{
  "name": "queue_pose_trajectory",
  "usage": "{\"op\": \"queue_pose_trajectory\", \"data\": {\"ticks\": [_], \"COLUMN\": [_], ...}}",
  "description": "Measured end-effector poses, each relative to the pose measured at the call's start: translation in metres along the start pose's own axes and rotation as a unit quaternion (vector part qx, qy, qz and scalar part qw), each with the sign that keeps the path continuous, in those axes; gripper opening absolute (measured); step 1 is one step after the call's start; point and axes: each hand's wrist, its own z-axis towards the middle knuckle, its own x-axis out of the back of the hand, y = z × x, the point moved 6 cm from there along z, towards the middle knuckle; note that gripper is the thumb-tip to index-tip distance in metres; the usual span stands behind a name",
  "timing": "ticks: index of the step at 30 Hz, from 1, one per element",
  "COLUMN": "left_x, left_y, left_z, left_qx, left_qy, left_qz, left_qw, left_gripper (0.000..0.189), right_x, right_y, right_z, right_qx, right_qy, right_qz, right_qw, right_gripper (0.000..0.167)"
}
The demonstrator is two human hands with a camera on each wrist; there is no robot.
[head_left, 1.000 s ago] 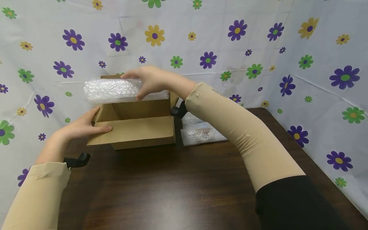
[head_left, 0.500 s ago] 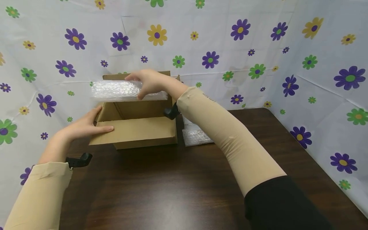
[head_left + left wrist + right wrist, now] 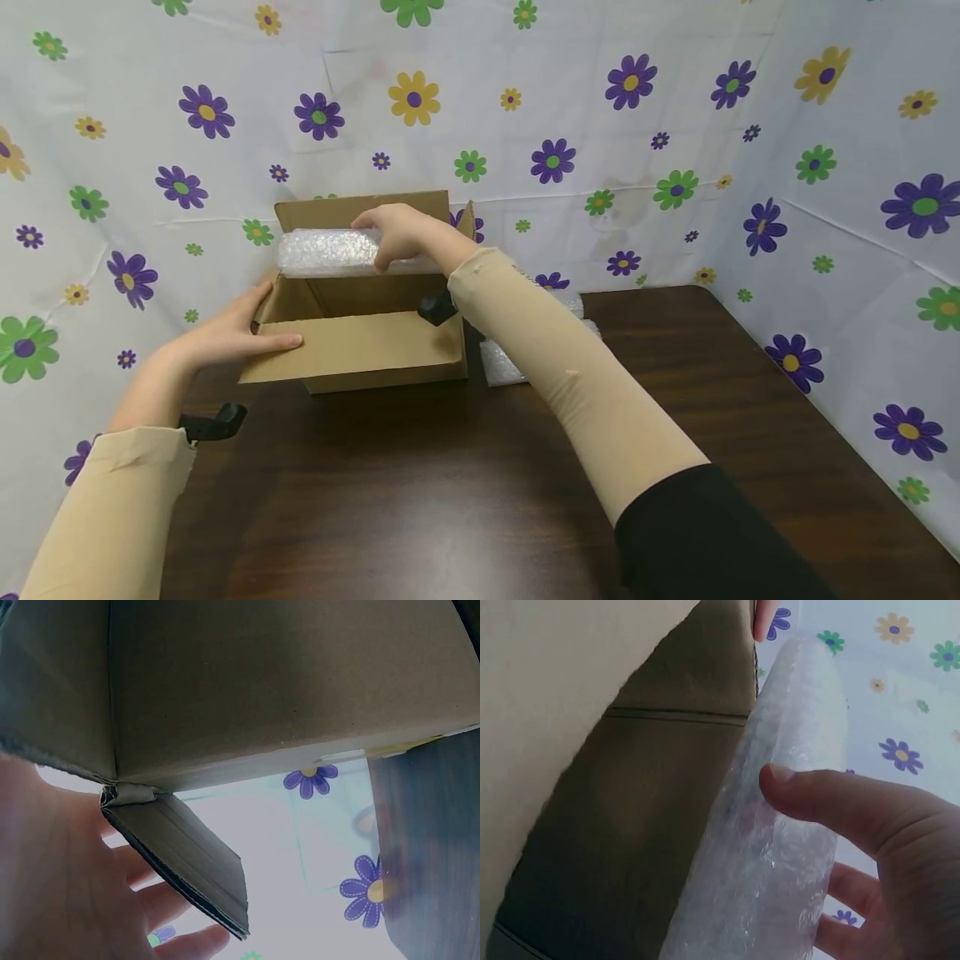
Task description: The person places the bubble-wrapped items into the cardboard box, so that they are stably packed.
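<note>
L hand [image 3: 225,335] grips the open cardboard box [image 3: 363,296] at its L front corner, thumb over the front flap [image 3: 375,342], prob. to steady it; the bubble-wrapped bundle [image 3: 322,253] is held roughly level over the rear of the opening, just in front of the raised back flap [image 3: 375,207], w/ R hand [image 3: 405,233] grasping its R part; more bubble-wrapped packs [image 3: 502,367] lie on the counter [image 3: 420,483] just R of the box. Step looks like loading, bundle not yet inside; next move calls for lining it up w/ the opening, lowering it clear of the rim, then letting go.
</note>
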Motion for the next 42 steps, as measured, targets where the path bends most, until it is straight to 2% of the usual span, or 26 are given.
{"op": "queue_pose_trajectory", "data": {"ticks": [8, 13, 22, 32, 38, 42], "left_x": [0.000, 0.001, 0.001, 0.002, 0.003, 0.002], "left_y": [0.001, 0.002, 0.001, -0.001, -0.001, -0.002], "left_z": [-0.001, -0.002, -0.001, -0.001, 0.000, 0.001], "left_qx": [-0.004, -0.007, -0.008, 0.005, -0.003, -0.009], "left_qy": [0.003, 0.002, 0.002, 0.000, 0.004, 0.006], "left_qz": [-0.004, -0.005, -0.003, -0.007, -0.012, -0.012], "left_qw": [1.0000, 1.0000, 1.0000, 1.0000, 0.9999, 0.9999], "left_gripper": [0.110, 0.111, 0.110, 0.111, 0.111, 0.110], "right_x": [-0.004, -0.008, -0.014, -0.003, -0.001, -0.005], "right_y": [0.000, 0.010, 0.026, 0.008, -0.006, -0.003], "right_z": [0.006, 0.010, 0.014, 0.015, 0.018, 0.020], "right_qx": [-0.018, -0.029, -0.030, -0.027, -0.031, -0.034], "right_qy": [0.003, -0.004, -0.006, -0.006, -0.013, -0.016], "right_qz": [0.006, 0.024, 0.024, 0.017, 0.029, 0.028], "right_qw": [0.9998, 0.9993, 0.9992, 0.9995, 0.9990, 0.9989], "right_gripper": [0.076, 0.077, 0.076, 0.073, 0.074, 0.073]}}
